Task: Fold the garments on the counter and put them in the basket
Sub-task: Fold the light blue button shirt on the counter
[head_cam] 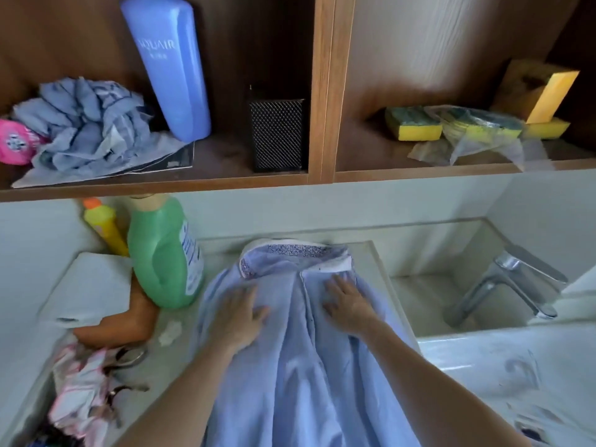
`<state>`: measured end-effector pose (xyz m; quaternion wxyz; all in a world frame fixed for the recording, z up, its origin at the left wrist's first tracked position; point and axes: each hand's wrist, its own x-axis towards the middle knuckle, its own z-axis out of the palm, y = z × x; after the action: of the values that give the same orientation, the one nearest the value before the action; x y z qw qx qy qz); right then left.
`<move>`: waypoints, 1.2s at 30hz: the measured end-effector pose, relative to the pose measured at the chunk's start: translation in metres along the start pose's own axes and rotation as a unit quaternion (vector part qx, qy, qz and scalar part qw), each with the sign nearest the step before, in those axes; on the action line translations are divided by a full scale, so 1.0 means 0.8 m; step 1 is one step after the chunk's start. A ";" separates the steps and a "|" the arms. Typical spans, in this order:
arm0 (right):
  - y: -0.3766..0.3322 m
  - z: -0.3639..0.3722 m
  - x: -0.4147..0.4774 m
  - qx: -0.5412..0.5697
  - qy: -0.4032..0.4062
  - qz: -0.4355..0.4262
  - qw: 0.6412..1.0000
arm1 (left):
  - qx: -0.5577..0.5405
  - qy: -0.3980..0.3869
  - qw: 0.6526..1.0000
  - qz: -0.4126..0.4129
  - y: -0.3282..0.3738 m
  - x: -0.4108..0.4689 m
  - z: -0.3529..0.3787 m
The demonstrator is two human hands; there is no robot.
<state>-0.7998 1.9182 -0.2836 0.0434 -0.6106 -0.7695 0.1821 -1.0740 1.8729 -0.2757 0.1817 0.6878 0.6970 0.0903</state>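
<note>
A light blue collared shirt [303,375] lies spread on the pale counter [180,359], collar at the far end, its lower part hanging toward me. My left hand [240,321] presses flat on the shirt's left chest with straight fingers. My right hand [346,303] rests flat on the right chest just below the collar. A crumpled pink and white garment [80,391] lies at the counter's near left. No basket shows in this view.
A green detergent bottle [164,253] and a yellow bottle [104,227] stand at the left rear of the counter beside a folded white cloth [90,288]. A sink with a chrome tap [509,282] lies right. Shelves above hold a blue bottle [167,66], rags and sponges [412,124].
</note>
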 end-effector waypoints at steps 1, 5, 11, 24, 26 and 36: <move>0.010 0.017 -0.001 -0.035 -0.018 0.002 0.999 | 0.063 -0.010 0.998 -0.010 -0.013 -0.006 0.023; 0.030 0.042 0.003 -0.070 0.079 -0.015 0.994 | 0.129 0.045 0.991 -0.003 -0.050 -0.011 0.056; 0.045 0.028 0.049 -0.086 0.101 -0.004 0.991 | 0.160 0.067 0.985 0.004 -0.061 0.026 0.053; 0.064 0.009 0.124 -0.072 0.081 -0.036 0.993 | 0.190 0.088 0.977 0.032 -0.072 0.071 0.044; 0.053 0.011 0.133 -0.100 0.061 -0.028 0.993 | 0.206 0.064 0.976 0.007 -0.076 0.078 0.041; 0.003 0.019 -0.062 -0.043 0.123 -0.162 0.978 | 0.059 0.072 0.996 0.012 0.079 -0.075 0.067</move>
<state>-0.7894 1.8675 -0.2912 0.1403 -0.4973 -0.8539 0.0625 -0.9959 1.8095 -0.2938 0.0886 0.6974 0.7041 0.1003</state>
